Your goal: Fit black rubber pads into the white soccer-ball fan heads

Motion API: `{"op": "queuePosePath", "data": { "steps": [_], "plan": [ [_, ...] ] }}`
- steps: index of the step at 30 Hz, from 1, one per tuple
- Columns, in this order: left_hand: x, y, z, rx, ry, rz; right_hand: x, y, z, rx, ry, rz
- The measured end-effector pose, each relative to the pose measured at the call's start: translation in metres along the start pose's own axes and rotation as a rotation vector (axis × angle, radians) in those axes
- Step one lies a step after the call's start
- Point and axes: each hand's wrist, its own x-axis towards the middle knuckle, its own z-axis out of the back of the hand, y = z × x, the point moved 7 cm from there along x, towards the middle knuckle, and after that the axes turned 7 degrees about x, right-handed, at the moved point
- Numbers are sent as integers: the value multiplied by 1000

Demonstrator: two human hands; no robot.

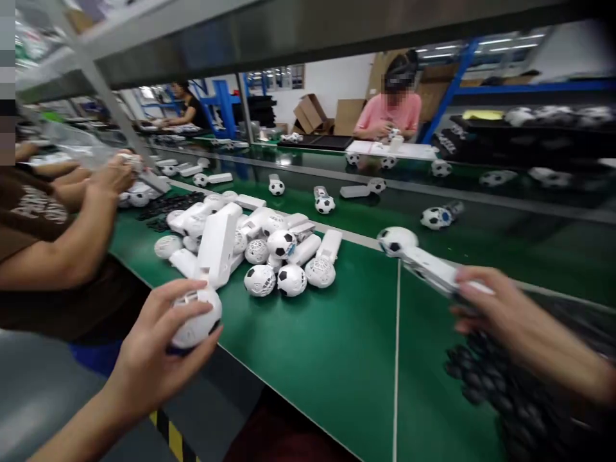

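My left hand (163, 340) is closed around the ball end of a white soccer-ball-headed device (217, 240). Its broad white handle points up and away from me, in front of a pile of similar pieces (269, 231). On the right, my right hand (495, 301) grips the handle end of another soccer-ball-headed device (399, 242). That one's black-and-white ball points left, over the edge strip between the bench and the belt. Motion blurs the right hand somewhat. Several pieces in the pile show lattice-like balls, others black patches.
The green bench (327, 359) runs in front of me, beside a dark green conveyor belt (250, 170) carrying scattered devices. Small black parts (500, 385) are heaped at right. A co-worker's arm (91, 218) is close on the left. Another person (389, 112) sits across the belt. A shelf beam hangs overhead.
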Motion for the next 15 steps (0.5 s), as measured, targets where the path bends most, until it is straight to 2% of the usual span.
{"op": "queuePosePath", "data": {
  "steps": [2,4,6,8,10,11,13,15],
  "plan": [
    [-1,-19,-7,-56,-47,-124,-10,11,-40,-65,50,5],
    [3,-37,-12,-101,-118,-242,-11,25,-78,-135,52,125],
    [9,-57,-16,-153,-162,-348,-7,31,-108,-235,65,190],
    [15,-76,-20,-211,-187,-435,-5,38,-131,-339,151,271],
    [15,-94,-22,-256,-203,-508,-11,50,-133,-323,157,351],
    [14,-103,-24,-267,-210,-542,-16,56,-128,-225,157,364],
    [8,-120,-30,-278,-210,-600,-33,64,-116,150,237,303],
    [0,-137,-39,-303,-194,-667,-55,70,-108,578,407,193]
  ]
}}
